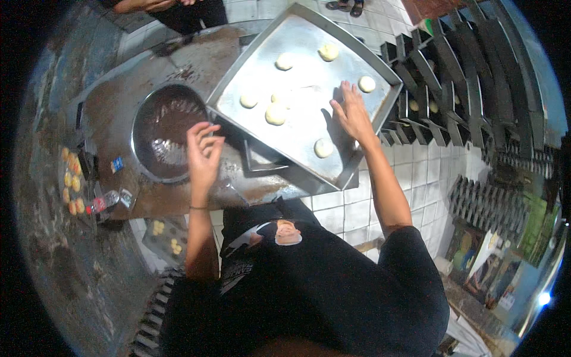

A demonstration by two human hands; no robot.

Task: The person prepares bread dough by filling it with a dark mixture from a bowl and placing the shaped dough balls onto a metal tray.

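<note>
A large square metal tray [303,138] lies tilted across the table, with several pale round dough balls [323,147] spread over its floor. Two of them sit close together near the middle. Over the tray's right part is my right hand [353,116], its fingers stretched out and nothing in them. The nearest dough ball [366,84] lies just beyond its fingertips. To the left, my left hand [205,146] hovers beside the tray's left corner and the rim of a big metal bowl [135,146]. Its fingers are loosely bent and apart, with nothing visible between them. Dark brown contents [169,122] fill the bowl.
Under the tray, another metal pan [264,159] partly shows on the brown-smeared table [113,89]. A plastic bottle [104,202] and small packet [117,165] lie left. Baked pieces [72,181] sit far left. Stacked metal trays [470,71] stand right. Another person [190,15] is beyond the table.
</note>
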